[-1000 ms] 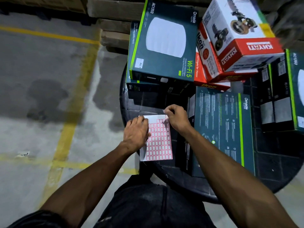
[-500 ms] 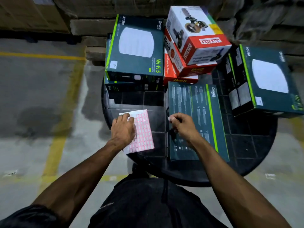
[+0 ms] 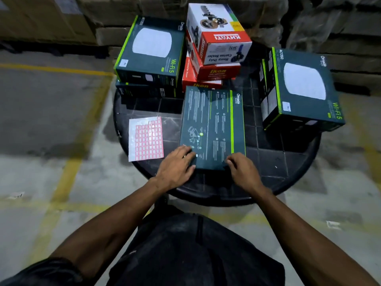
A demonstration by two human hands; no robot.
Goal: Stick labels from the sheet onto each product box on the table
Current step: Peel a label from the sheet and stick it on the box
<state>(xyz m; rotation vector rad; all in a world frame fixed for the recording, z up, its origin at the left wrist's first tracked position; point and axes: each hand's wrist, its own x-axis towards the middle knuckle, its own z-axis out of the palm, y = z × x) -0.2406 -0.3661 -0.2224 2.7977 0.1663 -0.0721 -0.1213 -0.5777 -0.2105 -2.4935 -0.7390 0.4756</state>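
I have both hands on the near edge of the flat box on the desk: left hand lies released on it, right hand has a curled grip on its corner. The label sheet lies just beside. I'd steady the box first, then press 1 label flat.

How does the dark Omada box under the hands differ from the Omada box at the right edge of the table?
The near Omada box lies with its printed back up; the right Omada box shows its front with a white device picture. The left hand and right hand touch the near one; nothing touches the right one. The right one carries a small white label, and none shows on the near one. Both are dark teal with a green stripe.
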